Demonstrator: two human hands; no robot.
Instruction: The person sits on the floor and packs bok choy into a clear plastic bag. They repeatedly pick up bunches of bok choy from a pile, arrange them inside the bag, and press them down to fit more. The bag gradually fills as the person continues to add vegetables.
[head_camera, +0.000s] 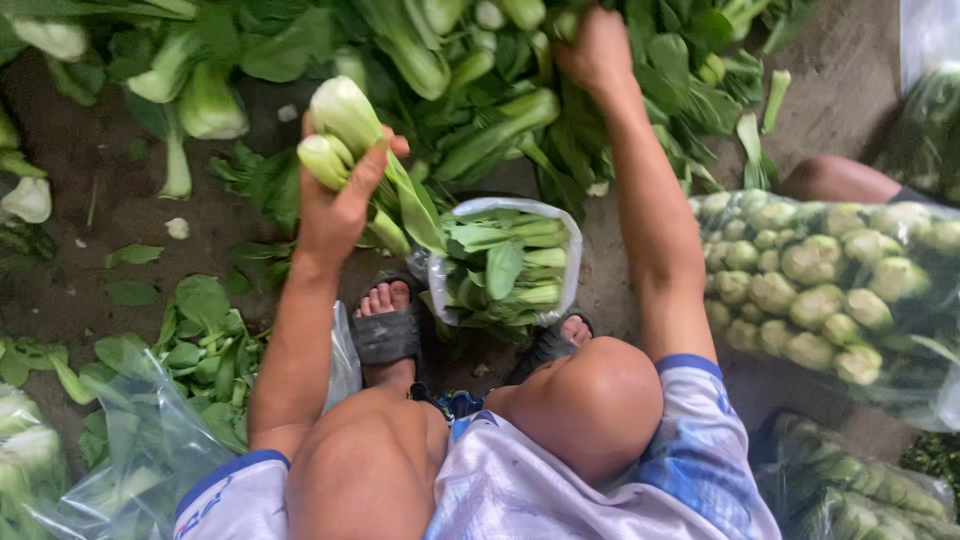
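Left hand is clamping its grip around a small bunch of bok choy, fingers wrapping the pale stems, white bases pointing up and away, dark leaves trailing down toward the open plastic bag. Bunch is hanging just above and left of the bag mouth, not touching it as far as can be seen. Right hand is reaching far forward into the loose heap of bok choy on the ground, fingers curling down among the stalks; whether that grip is closing on one cannot be told. Open bag is standing between the person's two sandalled feet, already holding several heads packed leaves-down. Person is squatting, knees bare, in white and blue shorts. To the right a large filled clear sack is lying on its side, pale bases showing through. Loose leaves and empty plastic bags are lying on the dirt floor at left.
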